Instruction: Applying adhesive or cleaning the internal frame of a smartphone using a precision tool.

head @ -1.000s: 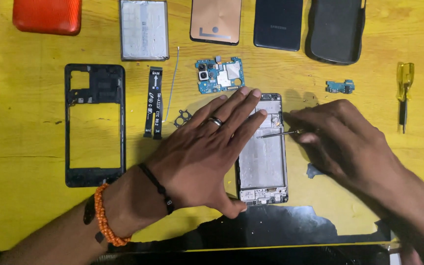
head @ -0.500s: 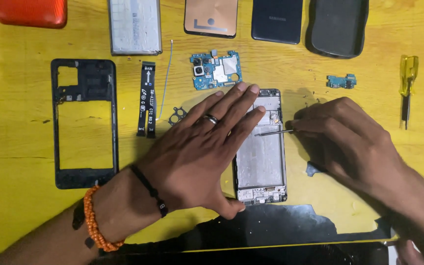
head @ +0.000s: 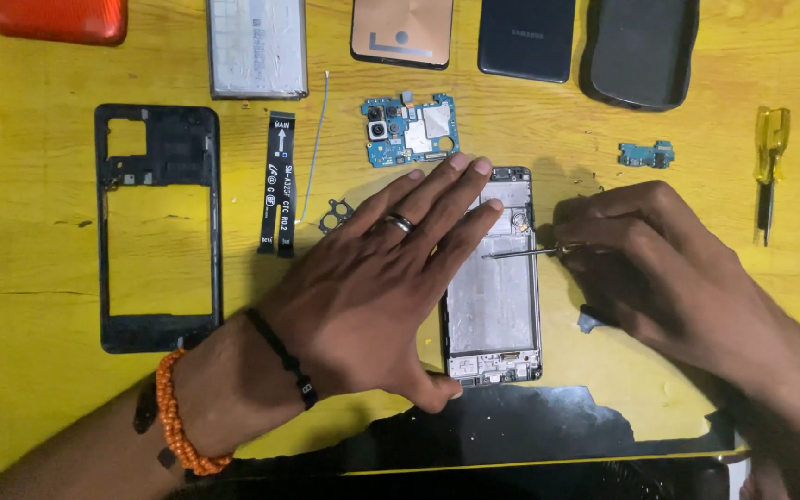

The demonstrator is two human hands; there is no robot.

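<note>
Head view: opened phone chassis [head: 493, 306] lies mid-worktop [head: 30, 278], long axis running away from the person. L hand [head: 372, 287] is flat, fingers spread, pressing its left edge, grasping nothing. R hand [head: 641, 259] is clenched on a thin metal tool [head: 520, 251], tip over the chassis upper part, shaft lying crosswise to the long axis. Count: 1 chassis, 1 empty frame [head: 157, 227], 1 circuit board [head: 411, 130], 1 yellow screwdriver [head: 770, 162].

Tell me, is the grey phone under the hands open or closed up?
Open. The grey phone body lies with bare metal insides showing; its blue circuit board sits apart on the yellow table.
</note>
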